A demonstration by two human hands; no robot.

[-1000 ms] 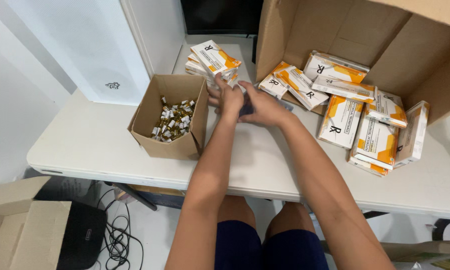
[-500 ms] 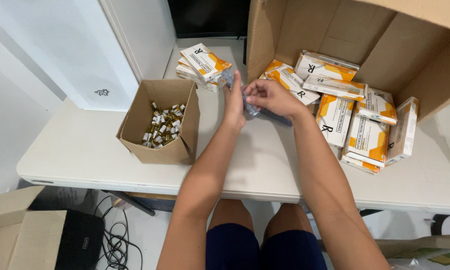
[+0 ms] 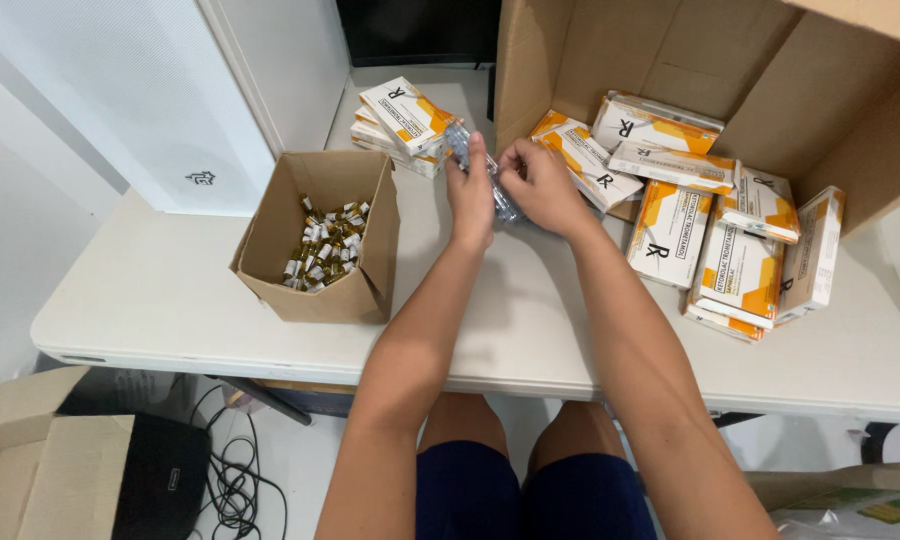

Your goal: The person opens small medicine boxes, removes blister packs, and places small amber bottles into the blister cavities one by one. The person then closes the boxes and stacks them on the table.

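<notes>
Bare arms; navy shorts [image 3: 530,490] (no sleeves)

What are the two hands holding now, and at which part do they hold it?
Both the left hand and right hand hold a clear plastic tray, fingers gripping its edges; the exact grip is unclear.

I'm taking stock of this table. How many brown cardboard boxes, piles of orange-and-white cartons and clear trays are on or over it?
brown cardboard boxes: 2
carton piles: 2
clear tray: 1
Total: 5
</notes>
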